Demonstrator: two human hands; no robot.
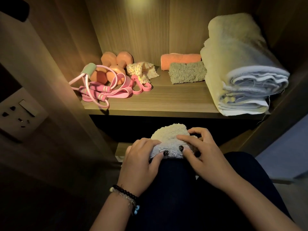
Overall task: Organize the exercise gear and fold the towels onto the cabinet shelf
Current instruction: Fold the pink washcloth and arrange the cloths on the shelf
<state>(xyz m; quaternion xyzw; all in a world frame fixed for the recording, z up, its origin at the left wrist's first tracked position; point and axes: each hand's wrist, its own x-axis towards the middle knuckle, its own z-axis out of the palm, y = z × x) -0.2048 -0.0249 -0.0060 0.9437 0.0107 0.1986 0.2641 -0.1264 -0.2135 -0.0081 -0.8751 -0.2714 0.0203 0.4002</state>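
Observation:
A small cream fluffy towel [170,135] lies folded on my knee, below the cabinet shelf [166,100]. My left hand [141,160] grips its left edge and my right hand [200,154] pinches its right side. On the shelf lie a folded orange towel [180,60], a folded grey-green towel [186,72] and a big rolled white towel [240,69] at the right. At the shelf's left sit orange dumbbells [113,67], a pink jump rope [98,90], pink resistance bands [131,90] and a crumpled patterned cloth [143,70].
The cabinet's left wooden wall [70,52] carries a wall socket panel [20,114] outside it. A dark lower compartment [150,125] opens under the shelf. My dark trouser legs [183,189] fill the foreground.

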